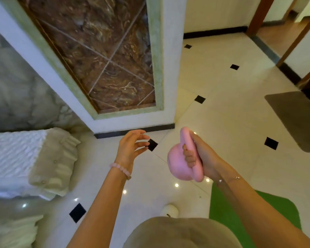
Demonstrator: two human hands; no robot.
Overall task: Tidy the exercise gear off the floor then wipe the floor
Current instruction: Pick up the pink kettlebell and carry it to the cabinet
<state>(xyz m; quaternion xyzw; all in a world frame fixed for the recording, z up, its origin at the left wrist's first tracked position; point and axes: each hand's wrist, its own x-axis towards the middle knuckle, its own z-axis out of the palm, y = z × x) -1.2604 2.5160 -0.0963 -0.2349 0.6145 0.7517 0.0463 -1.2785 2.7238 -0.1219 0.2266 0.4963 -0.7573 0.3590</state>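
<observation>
Holding pink kettlebell (175,163) | green mat (217,207) below | grey mat (297,120) right | sofa (25,158) left

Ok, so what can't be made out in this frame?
Head view only.
The green mat: partly behind the right forearm, cut by the bottom edge.
The grey mat: cut by the right edge.
The white floor object: half behind the person's clothing, unidentifiable.
The pink kettlebell: handle partly covered by the right hand.
</observation>
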